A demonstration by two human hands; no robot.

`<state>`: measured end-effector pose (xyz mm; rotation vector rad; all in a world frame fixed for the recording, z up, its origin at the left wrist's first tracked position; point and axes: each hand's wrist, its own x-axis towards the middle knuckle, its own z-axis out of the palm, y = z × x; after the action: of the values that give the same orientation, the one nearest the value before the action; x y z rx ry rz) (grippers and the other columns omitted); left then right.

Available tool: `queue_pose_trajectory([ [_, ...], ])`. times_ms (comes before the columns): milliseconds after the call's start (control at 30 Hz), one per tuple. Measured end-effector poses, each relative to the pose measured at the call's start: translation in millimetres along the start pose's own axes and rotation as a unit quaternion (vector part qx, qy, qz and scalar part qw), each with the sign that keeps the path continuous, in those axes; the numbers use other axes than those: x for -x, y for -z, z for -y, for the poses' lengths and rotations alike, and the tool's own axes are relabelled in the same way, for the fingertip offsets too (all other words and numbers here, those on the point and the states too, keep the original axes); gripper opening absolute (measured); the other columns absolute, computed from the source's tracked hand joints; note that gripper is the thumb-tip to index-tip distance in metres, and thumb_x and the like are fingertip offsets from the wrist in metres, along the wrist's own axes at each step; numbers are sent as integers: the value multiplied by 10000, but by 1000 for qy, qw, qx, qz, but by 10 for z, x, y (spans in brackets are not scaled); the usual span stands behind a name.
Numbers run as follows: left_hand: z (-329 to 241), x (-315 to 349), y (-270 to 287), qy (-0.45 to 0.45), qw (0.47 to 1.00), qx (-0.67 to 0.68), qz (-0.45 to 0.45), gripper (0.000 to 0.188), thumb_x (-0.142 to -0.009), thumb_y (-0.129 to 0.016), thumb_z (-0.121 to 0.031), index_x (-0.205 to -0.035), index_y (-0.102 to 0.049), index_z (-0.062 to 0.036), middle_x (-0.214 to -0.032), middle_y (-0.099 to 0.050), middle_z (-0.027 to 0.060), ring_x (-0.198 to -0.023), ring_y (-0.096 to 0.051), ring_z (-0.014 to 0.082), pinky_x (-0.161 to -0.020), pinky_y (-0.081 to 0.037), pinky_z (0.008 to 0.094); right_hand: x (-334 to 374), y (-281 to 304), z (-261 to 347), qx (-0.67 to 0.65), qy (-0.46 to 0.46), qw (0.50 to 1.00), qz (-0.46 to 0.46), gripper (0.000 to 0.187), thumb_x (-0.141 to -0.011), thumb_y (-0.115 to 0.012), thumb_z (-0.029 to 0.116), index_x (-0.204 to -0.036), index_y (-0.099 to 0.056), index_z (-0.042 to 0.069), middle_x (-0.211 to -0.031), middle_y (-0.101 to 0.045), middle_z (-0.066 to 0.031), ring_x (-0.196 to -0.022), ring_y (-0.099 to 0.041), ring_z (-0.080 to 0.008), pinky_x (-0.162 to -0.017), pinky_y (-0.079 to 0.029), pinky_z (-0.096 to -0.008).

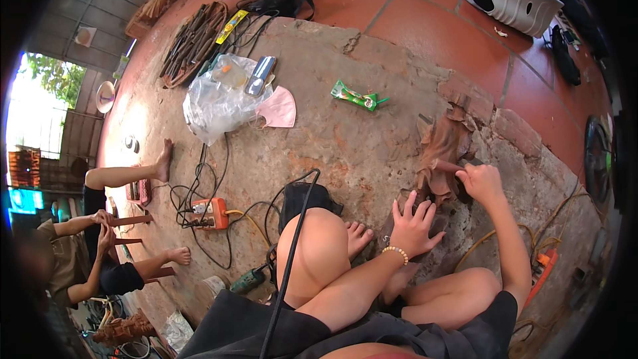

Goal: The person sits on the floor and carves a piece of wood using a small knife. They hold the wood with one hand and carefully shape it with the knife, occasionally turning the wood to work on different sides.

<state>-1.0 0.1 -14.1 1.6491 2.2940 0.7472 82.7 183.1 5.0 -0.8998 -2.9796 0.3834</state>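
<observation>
A reddish-brown carved wooden piece (446, 141) with a ragged, folded surface lies on the rough concrete in front of me, to the right. My left hand (413, 227), a beaded bracelet at its wrist, rests at the near end of the carving with its fingers spread. Curled at the carving's right side is my right hand (481, 183), its thumb against a rounded brown part that sticks out. Whatever lies inside those curled fingers is hidden. My bare foot (359, 238) is left of the left hand.
A green drink carton (355, 96), pink mask (278, 108), phone (260, 76) and plastic bag (216, 106) lie ahead. Left are an orange power box (209, 214), tangled cables and a green power tool (248, 280). Another person (73, 252) sits left; a tool tray (193, 43) lies beyond.
</observation>
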Motion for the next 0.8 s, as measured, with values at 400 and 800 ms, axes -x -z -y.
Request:
queue_pose_trajectory([
  [400,39,-11,35,-19,999,22,-13,692,-479,-611,-546,-964,-508,-64,-995,-451,48,-1071,-296,308,-808,-258,551,78,29,132,66,6,998,-17,356,-745,-468,355,-553,-498,57,-470,-495,-143,-451,-509,-314,-433,-403,-390],
  [800,27,4,39,-17,1000,11,-4,684,-484,-614,-533,-976,-506,-70,-1000,-451,53,-1073,-300,312,-813,-247,549,153,12,92,12,-17,1000,-3,348,-743,-470,350,-557,-524,62,-478,-499,-144,-467,-513,-317,-437,-402,-393],
])
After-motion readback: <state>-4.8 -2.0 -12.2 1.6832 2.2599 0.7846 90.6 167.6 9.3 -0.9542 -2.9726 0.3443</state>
